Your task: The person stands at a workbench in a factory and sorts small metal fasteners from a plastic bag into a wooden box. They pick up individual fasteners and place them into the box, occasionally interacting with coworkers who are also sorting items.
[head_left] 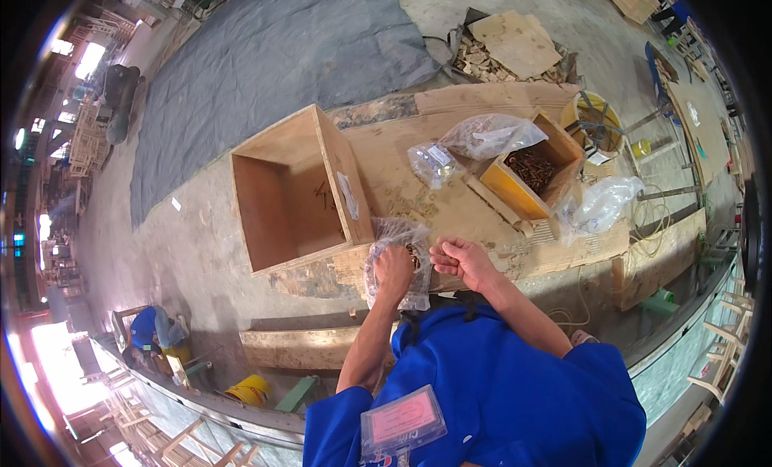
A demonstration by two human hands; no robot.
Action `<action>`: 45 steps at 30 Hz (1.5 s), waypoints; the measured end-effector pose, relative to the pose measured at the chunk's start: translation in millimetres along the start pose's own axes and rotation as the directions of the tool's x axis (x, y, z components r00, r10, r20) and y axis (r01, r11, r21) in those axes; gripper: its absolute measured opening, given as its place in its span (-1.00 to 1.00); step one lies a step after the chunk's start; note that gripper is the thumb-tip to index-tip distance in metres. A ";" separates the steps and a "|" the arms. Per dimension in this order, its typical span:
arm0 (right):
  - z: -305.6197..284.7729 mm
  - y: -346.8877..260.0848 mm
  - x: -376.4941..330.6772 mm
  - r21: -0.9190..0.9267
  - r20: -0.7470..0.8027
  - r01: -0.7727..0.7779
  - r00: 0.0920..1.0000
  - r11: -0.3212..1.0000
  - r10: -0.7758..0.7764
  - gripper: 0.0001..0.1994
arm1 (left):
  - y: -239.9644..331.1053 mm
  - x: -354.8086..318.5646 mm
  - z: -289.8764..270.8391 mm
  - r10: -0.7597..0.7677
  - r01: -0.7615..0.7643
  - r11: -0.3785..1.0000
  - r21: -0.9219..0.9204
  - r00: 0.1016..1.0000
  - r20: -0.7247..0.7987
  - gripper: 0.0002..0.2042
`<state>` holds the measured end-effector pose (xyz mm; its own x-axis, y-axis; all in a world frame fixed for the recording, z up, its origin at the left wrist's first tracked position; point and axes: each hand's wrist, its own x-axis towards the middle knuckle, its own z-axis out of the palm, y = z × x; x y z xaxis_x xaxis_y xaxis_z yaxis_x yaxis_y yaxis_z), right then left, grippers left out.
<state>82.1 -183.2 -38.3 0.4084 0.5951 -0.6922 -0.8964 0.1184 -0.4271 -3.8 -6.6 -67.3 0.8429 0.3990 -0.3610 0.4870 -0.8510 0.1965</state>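
Note:
A clear plastic bag (416,298) with small brown metal pieces showing at its mouth sits just in front of me. My left hand (393,271) is closed over it, seeming to grip the plastic; its fingertips are partly hidden. To the right of the bag, my right hand (462,262) is raised with fingers curled and pressed together. Whatever it may pinch is too small to make out. Left of the bag stands an open wooden box (277,189), tipped toward me, with a few brown screw-like pieces inside.
On the cardboard-covered surface (386,177) lie scattered small pieces. A wooden box of screws (515,189), clear bags (492,137) and a yellow bucket (615,137) stand to the right. Another person (153,330) crouches at lower left. A dark tarp (273,65) covers floor beyond.

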 end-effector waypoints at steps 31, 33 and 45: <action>16.0 -24.3 2.4 -0.150 0.380 -0.258 0.876 0.954 0.297 -0.69 | 13.9 -41.0 -59.0 0.314 -0.468 0.664 -0.583 0.882 -0.351 -0.74; 14.6 -24.3 3.0 -0.098 0.446 -0.301 0.839 0.949 0.312 -0.69 | 7.8 -42.3 -59.5 0.280 -0.386 0.602 -0.699 0.922 -0.267 -0.75; 12.0 -16.4 15.9 -0.086 0.478 -0.356 0.805 0.931 0.352 -0.69 | -12.7 -49.4 -97.9 0.169 -0.059 0.440 -0.896 0.985 0.018 -0.77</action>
<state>101.2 -166.1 -35.3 -0.0690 0.9003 -0.4297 -0.9647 -0.1699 -0.2011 -29.1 17.9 37.3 0.9090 0.2428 -0.3389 0.3694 -0.0923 0.9247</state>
